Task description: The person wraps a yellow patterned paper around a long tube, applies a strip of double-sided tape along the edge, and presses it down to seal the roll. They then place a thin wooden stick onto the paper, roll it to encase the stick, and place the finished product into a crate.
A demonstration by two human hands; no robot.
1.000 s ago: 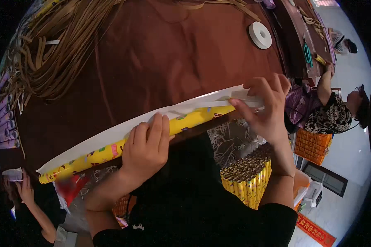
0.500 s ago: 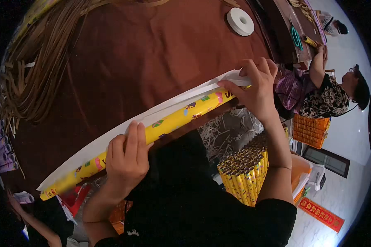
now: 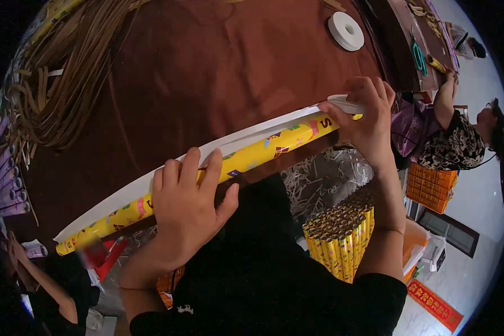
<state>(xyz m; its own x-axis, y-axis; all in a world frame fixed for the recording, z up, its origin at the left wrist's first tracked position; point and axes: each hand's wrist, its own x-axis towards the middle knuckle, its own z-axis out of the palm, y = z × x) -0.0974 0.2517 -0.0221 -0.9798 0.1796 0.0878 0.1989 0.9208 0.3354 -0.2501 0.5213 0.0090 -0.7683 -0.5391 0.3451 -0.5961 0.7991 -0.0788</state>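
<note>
A long yellow patterned roll (image 3: 263,150) lies diagonally along the near edge of the brown table, with a strip of its white underside (image 3: 235,134) showing along the far side. My left hand (image 3: 187,204) rests across the middle of the roll, fingers spread and thumb apart. At the right end, my right hand (image 3: 369,115) pinches the roll and its white edge between thumb and curled fingers.
On the brown table (image 3: 173,73) are a white tape spool (image 3: 346,31) and brown strips (image 3: 75,73). Many finished yellow tubes (image 3: 341,238) stand below right, near shredded paper (image 3: 311,185). A co-worker (image 3: 459,140) sits at right near an orange crate (image 3: 429,187); another person's arms (image 3: 45,274) show lower left.
My left hand has opened, its thumb now away from the roll. The view has shifted, so most things appear further right. My right hand still grips the roll's right end.
</note>
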